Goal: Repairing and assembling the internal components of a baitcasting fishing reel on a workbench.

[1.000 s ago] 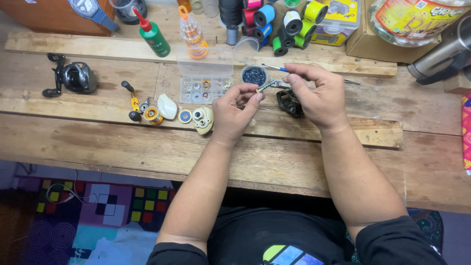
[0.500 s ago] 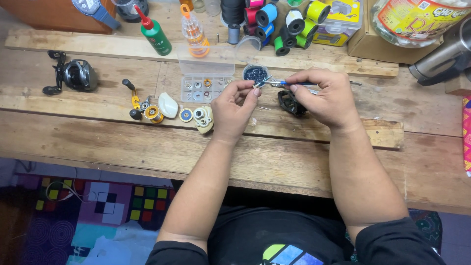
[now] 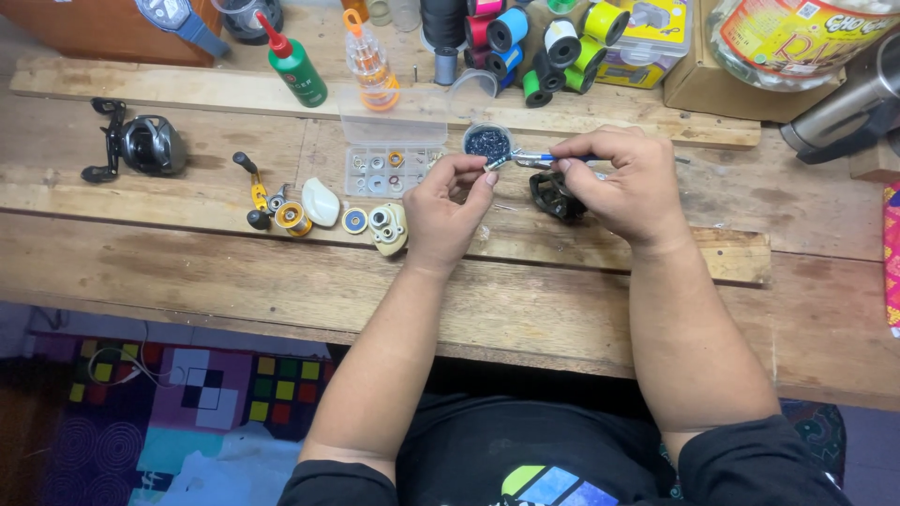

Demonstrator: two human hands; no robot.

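Note:
My left hand (image 3: pixel 448 208) pinches a tiny metal part at its fingertips, just below a small round dish of dark beads (image 3: pixel 487 142). My right hand (image 3: pixel 623 186) grips a thin blue-handled tool (image 3: pixel 531 157) whose tip meets the left fingertips. Under the right hand a black reel frame (image 3: pixel 553 195) lies on the wooden workbench (image 3: pixel 562 300). A clear compartment box of small rings (image 3: pixel 386 167) sits just left of my left hand.
Taken-apart reel pieces lie in a row to the left: a yellow handle (image 3: pixel 258 191), a gold spool (image 3: pixel 292 219), a white side cover (image 3: pixel 321 201), a cream side plate (image 3: pixel 388 228). A whole black reel (image 3: pixel 141 145) sits far left. An oil bottle (image 3: pixel 294 64), thread spools (image 3: pixel 553 42) and a steel flask (image 3: pixel 844 103) line the back.
Both hands have shifted slightly up and away from me, toward the bead dish. The tool tip and left fingertips stay together.

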